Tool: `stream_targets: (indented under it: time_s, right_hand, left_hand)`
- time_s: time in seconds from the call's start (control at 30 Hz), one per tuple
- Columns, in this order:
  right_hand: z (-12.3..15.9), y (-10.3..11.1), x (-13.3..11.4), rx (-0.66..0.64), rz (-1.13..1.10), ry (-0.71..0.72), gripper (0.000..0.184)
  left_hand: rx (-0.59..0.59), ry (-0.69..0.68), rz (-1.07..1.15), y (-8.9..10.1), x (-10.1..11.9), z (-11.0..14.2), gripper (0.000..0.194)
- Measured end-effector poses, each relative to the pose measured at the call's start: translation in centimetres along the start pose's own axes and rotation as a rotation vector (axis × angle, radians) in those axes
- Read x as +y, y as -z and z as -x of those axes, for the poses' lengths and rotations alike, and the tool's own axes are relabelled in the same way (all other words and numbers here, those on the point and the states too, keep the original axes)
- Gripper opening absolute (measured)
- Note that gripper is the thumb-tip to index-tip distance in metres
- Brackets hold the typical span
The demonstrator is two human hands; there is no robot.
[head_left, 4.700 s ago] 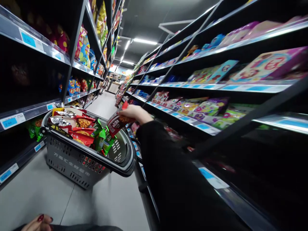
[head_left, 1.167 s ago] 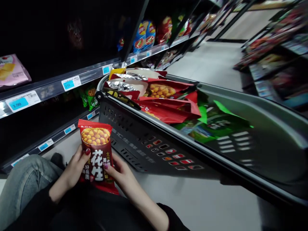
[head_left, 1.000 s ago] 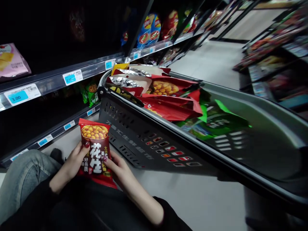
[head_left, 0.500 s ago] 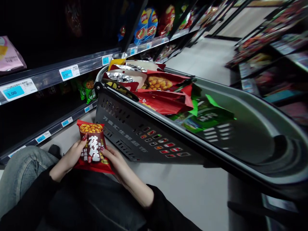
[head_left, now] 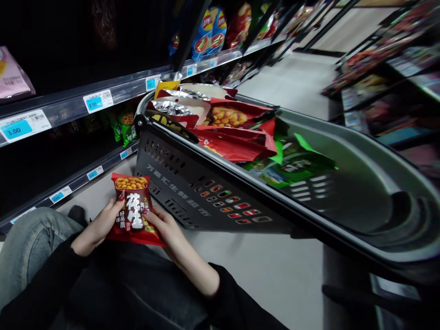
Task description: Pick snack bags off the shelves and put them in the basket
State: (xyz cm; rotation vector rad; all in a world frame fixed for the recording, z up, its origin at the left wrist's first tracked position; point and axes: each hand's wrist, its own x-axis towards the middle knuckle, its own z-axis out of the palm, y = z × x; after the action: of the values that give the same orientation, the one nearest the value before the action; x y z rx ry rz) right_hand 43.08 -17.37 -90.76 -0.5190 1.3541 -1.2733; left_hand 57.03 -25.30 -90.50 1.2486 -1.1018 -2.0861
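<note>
Between my two hands is a red and brown bag of peanuts (head_left: 134, 211), its printed front turned up toward me above my lap. My left hand (head_left: 105, 220) grips its left edge, thumb on the front. On the right edge, my right hand (head_left: 167, 224) holds it the same way; the fingers behind the bag are hidden. Just beyond stands a grey shopping basket (head_left: 172, 183). Inside it lie red snack bags (head_left: 237, 144) and green snack bags (head_left: 292, 162), heaped toward its far left end.
A dark shelf with price tags (head_left: 98, 101) runs along the left, with a pink bag (head_left: 13, 75) on it. Small green bags (head_left: 128, 128) sit on the lower shelf. Blue chip bags (head_left: 209, 32) stand farther back. Blurred shelves (head_left: 388, 82) line the right side of the aisle.
Almost nothing differs. The view has shifted very slightly, and both hands keep hold of the bag of peanuts in nearly the same place.
</note>
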Motion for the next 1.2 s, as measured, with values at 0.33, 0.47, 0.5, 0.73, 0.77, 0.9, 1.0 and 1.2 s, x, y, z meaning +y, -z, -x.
stream_targets:
  time_s: [0.33,0.47,0.5,0.73,0.77,0.9,1.0,1.2]
  right_hand:
    - [4.2,-1.6,-0.8,0.275,1.051,0.978,0.027]
    - [5.1,-1.7,-1.8,0.105,0.993,1.290,0.026]
    - [5.2,-1.6,-2.1,0.082,0.955,1.330,0.026]
    - [5.2,-1.0,-2.8,0.053,0.819,1.372,0.029]
    - [5.1,-1.0,-2.7,0.054,0.810,1.363,0.028]
    - [4.8,-0.9,-2.3,0.081,0.800,1.314,0.026]
    - [4.8,-0.9,-2.3,0.104,0.812,1.289,0.025]
    - [4.5,-0.5,-2.3,0.157,0.828,1.245,0.022]
  left_hand:
    - [-0.230,-0.342,-0.109,-0.3,0.7,2.4,0.071]
    - [-0.385,-0.127,0.306,-0.1,0.9,2.9,0.069]
    - [-0.424,-0.072,0.369,0.0,0.9,2.9,0.068]
    - [-0.613,-0.074,0.607,0.7,0.6,2.5,0.079]
    - [-0.656,-0.082,0.632,0.8,0.5,2.4,0.079]
    - [-0.669,-0.099,0.685,0.9,0.5,2.0,0.078]
    - [-0.602,-0.095,0.716,0.8,0.7,1.9,0.077]
    - [-0.536,-0.041,0.743,0.5,1.1,1.9,0.079]
